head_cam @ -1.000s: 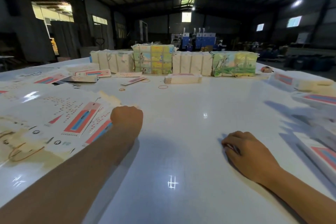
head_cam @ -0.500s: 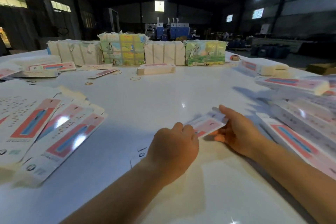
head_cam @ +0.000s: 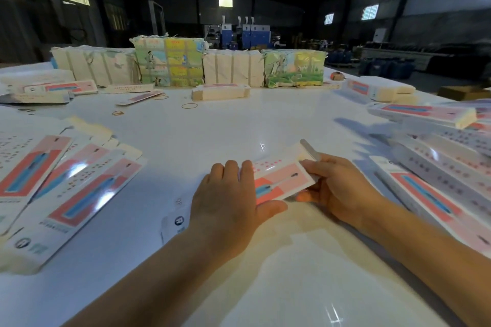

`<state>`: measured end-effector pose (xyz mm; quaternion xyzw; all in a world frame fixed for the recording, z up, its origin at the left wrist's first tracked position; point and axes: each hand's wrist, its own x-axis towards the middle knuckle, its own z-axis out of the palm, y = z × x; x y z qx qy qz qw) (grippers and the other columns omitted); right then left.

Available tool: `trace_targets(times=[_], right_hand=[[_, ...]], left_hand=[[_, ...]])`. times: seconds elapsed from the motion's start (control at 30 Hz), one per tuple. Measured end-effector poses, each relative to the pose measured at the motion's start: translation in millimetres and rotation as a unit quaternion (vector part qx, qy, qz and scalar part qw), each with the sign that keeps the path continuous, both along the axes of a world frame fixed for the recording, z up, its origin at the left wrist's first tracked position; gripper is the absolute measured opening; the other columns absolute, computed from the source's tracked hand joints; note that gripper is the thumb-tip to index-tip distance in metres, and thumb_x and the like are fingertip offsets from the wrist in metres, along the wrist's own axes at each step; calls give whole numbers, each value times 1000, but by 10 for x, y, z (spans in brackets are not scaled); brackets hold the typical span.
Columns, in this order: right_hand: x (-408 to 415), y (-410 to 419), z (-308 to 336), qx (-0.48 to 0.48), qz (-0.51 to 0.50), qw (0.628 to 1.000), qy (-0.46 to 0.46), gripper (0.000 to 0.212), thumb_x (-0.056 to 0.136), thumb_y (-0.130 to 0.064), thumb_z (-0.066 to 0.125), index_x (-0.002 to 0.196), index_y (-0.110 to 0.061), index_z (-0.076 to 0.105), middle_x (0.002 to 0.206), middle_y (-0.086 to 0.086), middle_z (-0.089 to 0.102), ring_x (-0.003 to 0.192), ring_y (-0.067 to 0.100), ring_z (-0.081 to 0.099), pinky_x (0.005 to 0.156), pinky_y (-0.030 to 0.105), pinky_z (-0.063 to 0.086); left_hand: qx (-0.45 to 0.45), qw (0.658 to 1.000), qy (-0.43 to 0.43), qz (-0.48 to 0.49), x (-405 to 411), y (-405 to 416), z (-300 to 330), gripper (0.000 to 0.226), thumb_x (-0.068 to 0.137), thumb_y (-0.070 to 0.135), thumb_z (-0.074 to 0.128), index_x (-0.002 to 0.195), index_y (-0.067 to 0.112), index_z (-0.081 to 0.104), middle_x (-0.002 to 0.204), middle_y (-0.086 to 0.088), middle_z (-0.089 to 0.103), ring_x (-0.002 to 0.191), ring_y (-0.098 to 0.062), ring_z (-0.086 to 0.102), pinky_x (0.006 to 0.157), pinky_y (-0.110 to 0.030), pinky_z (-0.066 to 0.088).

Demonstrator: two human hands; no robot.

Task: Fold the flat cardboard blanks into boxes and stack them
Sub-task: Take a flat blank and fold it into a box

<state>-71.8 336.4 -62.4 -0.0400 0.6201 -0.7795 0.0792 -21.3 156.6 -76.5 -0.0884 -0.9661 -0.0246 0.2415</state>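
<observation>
I see the blank (head_cam: 281, 180) in the near middle of the table (head_cam: 212, 135), partly raised off the white top and held between both hands. My left hand (head_cam: 228, 202) grasps its near-left part, fingers curled over the top and thumb tucked along the near edge; the blank's printed near end pokes out under that wrist. My right hand (head_cam: 337, 186) pinches the far-right part, fingers on top and thumb below. A narrow flap sticks up at the far end.

To the left lies a fanned spread of flat blanks (head_cam: 66, 188), overlapping, well apart from the hands. To the right, folded boxes (head_cam: 435, 178) lie side by side near the right hand, with more stacked farther right.

Rubber bands (head_cam: 189, 106) lie on the top toward the far side, near a small bundle (head_cam: 220, 91). Behind it stands a row of wrapped bales (head_cam: 170, 64), some plain, some with coloured pictures.
</observation>
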Motion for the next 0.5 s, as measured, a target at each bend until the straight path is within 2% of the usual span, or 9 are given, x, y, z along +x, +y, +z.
trace_targets(times=[0.07, 0.13, 0.2, 0.27, 0.33, 0.4, 0.5], right_hand=[[12, 20, -20, 56, -63, 995, 49, 17, 95, -8, 49, 105, -11, 63, 84, 11, 71, 65, 24, 68, 48, 31, 54], [23, 55, -35, 163, -125, 968, 146, 22, 96, -17, 51, 115, -26, 59, 104, 3, 65, 81, 18, 65, 58, 31, 55], [51, 71, -26, 237, -156, 927, 246, 16, 93, -24, 55, 104, -35, 60, 111, -7, 56, 89, 7, 60, 66, 26, 53], [95, 55, -8, 275, -179, 896, 300, 12, 90, -25, 60, 89, -36, 63, 100, -10, 52, 80, -2, 55, 68, 14, 45], [125, 18, -12, 292, -189, 883, 316, 21, 89, -17, 61, 79, -35, 65, 87, -9, 55, 73, -1, 54, 64, 10, 40], [151, -23, -31, 278, -182, 894, 301, 29, 90, -9, 57, 79, -34, 67, 81, -10, 60, 67, 0, 55, 63, 16, 42], [191, -55, -22, 235, -183, 913, 277, 28, 92, -7, 54, 84, -26, 72, 71, -15, 63, 58, -2, 54, 61, 19, 43]], left_hand=[[4, 1000, -4, 8, 0, -20, 20, 104, 51, 79, -12, 130, 26, 30, 116, 7, 44, 90, -8, 29, 70, -19, 30], [11, 1000, -3, 15, 1, -38, 33, 96, 55, 79, -8, 126, 28, 33, 112, 10, 46, 88, -6, 32, 66, -19, 31], [22, 1000, 4, 17, 11, -54, 56, 95, 56, 79, -7, 125, 29, 35, 112, 11, 49, 88, -5, 36, 65, -18, 33], [40, 999, 18, 20, 27, -70, 81, 95, 57, 80, -6, 124, 29, 37, 111, 12, 51, 85, -4, 39, 62, -18, 33], [58, 998, 20, 16, 38, -67, 96, 93, 57, 80, -4, 121, 28, 39, 110, 12, 53, 83, -5, 42, 59, -18, 32], [54, 998, 19, 12, 50, -43, 95, 93, 56, 80, -6, 120, 29, 39, 109, 13, 53, 82, -5, 42, 57, -18, 30], [72, 997, 7, 12, 50, -3, 98, 92, 55, 80, -6, 117, 29, 39, 108, 13, 53, 81, -5, 45, 54, -18, 31]])
